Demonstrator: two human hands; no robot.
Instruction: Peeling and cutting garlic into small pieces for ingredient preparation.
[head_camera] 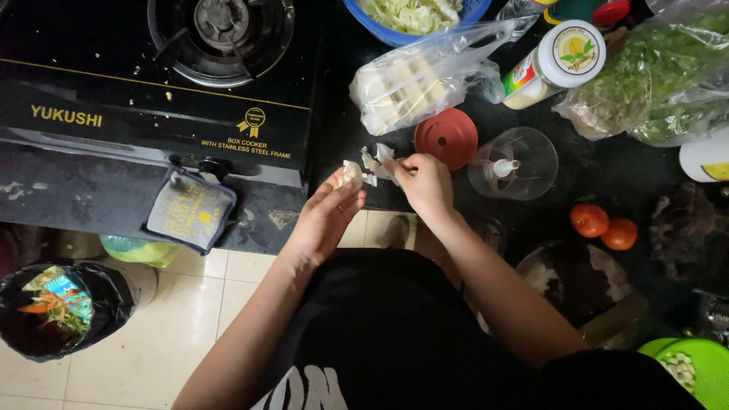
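My left hand (326, 216) holds a pale garlic bulb (351, 174) at the front edge of the dark counter. My right hand (424, 182) pinches white papery garlic skin (377, 162) beside the bulb, peeling it away. Both hands are close together, just in front of a red round lid (446, 137) and a clear plastic chopper cup (513, 163) with a white spindle inside.
A black gas stove (152, 83) fills the left. A plastic bag of pale cubes (410, 80), a blue bowl of shredded cabbage (414, 15), a white-capped jar (558, 64), bagged greens (661, 76) and two tomatoes (604, 226) lie on the counter. A lined bin (53, 307) stands on the floor.
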